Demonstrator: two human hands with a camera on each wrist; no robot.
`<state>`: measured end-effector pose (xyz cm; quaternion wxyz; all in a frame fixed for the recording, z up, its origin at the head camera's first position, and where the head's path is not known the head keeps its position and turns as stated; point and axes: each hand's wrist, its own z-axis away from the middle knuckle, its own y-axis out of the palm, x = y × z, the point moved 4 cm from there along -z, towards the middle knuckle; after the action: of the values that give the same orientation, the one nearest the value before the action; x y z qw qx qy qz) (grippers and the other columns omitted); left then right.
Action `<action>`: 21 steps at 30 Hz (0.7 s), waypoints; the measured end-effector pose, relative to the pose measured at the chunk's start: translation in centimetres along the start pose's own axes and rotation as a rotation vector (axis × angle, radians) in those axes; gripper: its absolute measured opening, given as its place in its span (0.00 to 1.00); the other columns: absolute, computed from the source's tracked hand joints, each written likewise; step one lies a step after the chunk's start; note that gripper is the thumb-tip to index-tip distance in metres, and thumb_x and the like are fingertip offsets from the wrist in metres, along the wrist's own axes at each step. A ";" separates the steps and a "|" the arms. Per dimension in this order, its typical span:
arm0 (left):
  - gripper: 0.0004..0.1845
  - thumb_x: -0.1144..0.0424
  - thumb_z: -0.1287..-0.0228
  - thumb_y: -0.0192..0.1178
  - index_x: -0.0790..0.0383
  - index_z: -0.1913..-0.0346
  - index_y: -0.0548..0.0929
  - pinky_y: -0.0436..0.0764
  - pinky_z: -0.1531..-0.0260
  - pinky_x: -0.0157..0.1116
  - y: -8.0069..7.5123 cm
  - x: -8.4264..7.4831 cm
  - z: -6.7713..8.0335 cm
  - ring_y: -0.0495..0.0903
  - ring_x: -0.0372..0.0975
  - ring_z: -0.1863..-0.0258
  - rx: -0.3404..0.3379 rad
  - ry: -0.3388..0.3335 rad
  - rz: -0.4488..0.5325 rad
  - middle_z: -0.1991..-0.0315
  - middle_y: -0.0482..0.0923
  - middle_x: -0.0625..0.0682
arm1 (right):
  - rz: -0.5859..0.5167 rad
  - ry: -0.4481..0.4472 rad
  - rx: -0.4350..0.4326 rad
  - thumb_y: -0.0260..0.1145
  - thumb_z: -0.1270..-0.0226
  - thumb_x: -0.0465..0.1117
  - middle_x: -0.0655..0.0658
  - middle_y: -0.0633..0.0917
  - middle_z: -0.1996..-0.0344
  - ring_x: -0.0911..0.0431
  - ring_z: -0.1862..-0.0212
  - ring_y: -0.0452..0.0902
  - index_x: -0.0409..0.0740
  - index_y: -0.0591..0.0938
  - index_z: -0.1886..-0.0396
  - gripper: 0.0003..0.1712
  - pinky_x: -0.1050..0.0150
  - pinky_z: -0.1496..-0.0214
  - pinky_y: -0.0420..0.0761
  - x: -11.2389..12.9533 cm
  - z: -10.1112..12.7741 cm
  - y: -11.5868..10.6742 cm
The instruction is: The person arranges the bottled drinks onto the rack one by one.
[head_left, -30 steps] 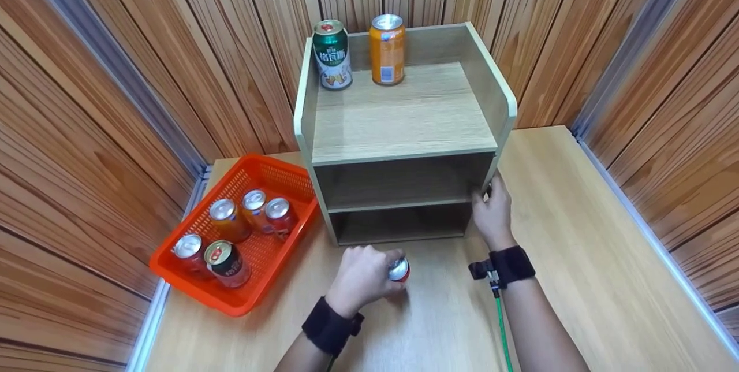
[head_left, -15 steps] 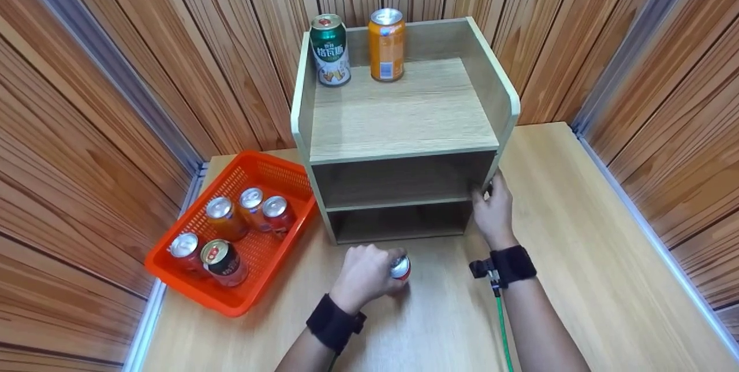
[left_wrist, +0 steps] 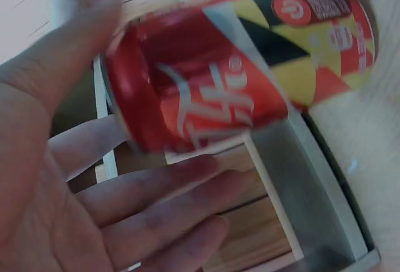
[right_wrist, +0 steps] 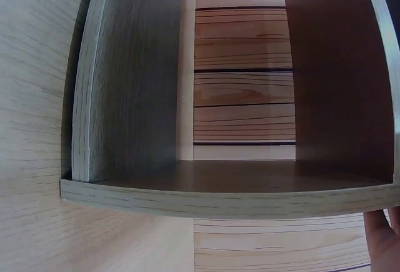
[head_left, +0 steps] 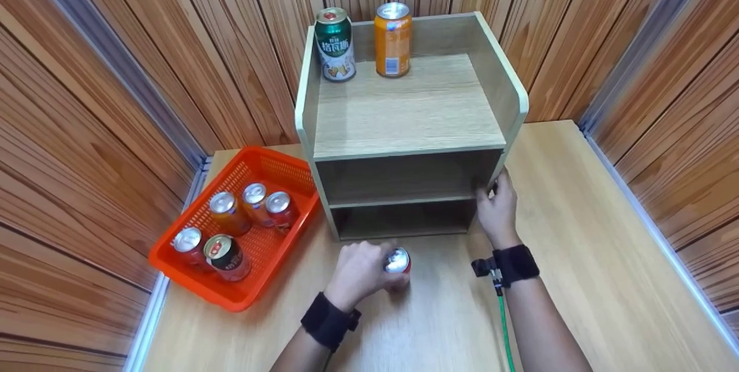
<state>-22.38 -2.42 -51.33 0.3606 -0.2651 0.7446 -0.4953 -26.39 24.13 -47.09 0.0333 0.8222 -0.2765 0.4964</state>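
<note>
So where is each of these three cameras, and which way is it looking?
Head: worn high, looking down at the table, wooden shelf and orange basket; both forearms, the left hand and right hand show.
Left wrist: close by the palm, facing the red can it grips; fingers show.
Right wrist: faces into the shelf's open compartment; a fingertip shows.
Shared: the shelf shows in all three views, the red can in two.

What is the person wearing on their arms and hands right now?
Both hands are bare, with no gloves or sleeves. The left hand has a wide black strap round its wrist. The right hand has a matching black strap with a small black camera mount, and a green cable runs back along the forearm.
</note>
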 end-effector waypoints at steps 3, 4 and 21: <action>0.27 0.43 0.45 0.69 0.55 0.46 0.84 0.69 0.86 0.31 -1.8 1.0 0.1 0.70 0.36 0.86 -0.200 -0.010 -0.007 0.78 0.80 0.46 | 0.003 0.008 0.009 0.52 0.43 0.16 0.28 0.73 0.41 0.41 0.36 0.67 0.27 0.68 0.37 0.30 0.47 0.34 0.65 -0.1 0.2 0.1; 0.26 0.45 0.44 0.69 0.57 0.47 0.84 0.72 0.86 0.32 -2.6 1.5 0.2 0.73 0.37 0.85 -0.293 -0.012 -0.016 0.76 0.82 0.47 | 0.006 0.011 0.011 0.52 0.42 0.17 0.28 0.73 0.41 0.42 0.36 0.67 0.27 0.68 0.37 0.30 0.47 0.34 0.65 -0.1 0.2 0.2; 0.31 0.56 0.41 0.68 0.67 0.38 0.73 0.83 0.60 0.47 -12.9 6.8 -1.3 0.81 0.51 0.61 -0.919 -0.295 -0.045 0.54 0.79 0.61 | 0.001 0.012 0.022 0.51 0.44 0.16 0.25 0.71 0.41 0.36 0.36 0.65 0.25 0.66 0.36 0.32 0.45 0.35 0.65 0.1 0.0 0.1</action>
<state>-27.00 -11.62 -40.90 0.2972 -0.4804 0.8213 -0.0799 -26.43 24.02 -47.06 0.0256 0.8194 -0.2713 0.5043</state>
